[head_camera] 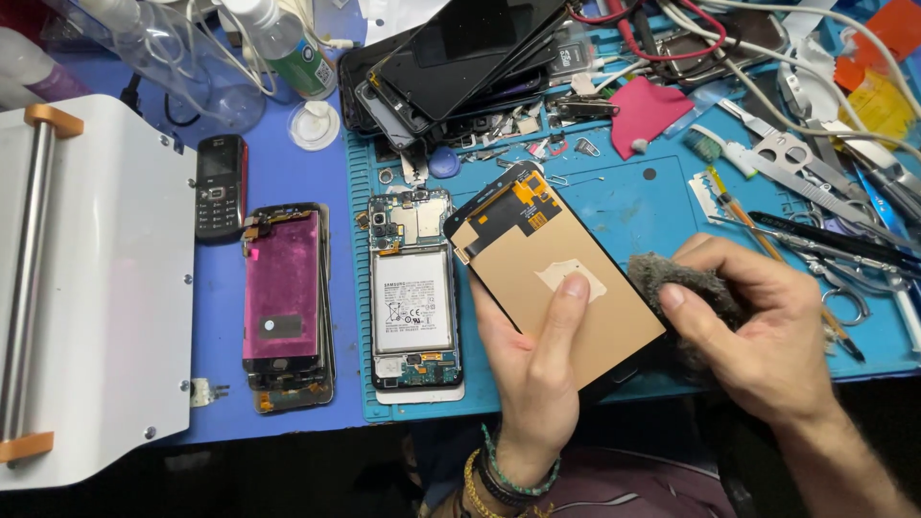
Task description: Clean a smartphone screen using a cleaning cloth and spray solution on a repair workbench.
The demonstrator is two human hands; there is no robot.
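My left hand (537, 369) holds a phone display panel (537, 254) back side up; its tan copper-coloured back carries an orange flex part at the top, and my thumb presses on a pale sticker near the middle. My right hand (767, 331) grips a dark grey fuzzy cloth (686, 288) right beside the panel's right edge. An opened phone body (414, 293) with a white battery lies flat just left of the panel on the blue mat (624, 197).
A pink-backed screen assembly (283, 302) and a small black keypad phone (221, 187) lie further left. A white machine (96, 288) fills the left edge. Stacked dark phone screens (460, 58), clear bottles (278, 38), tweezers, scissors (844, 297), brushes and cables crowd the back and right.
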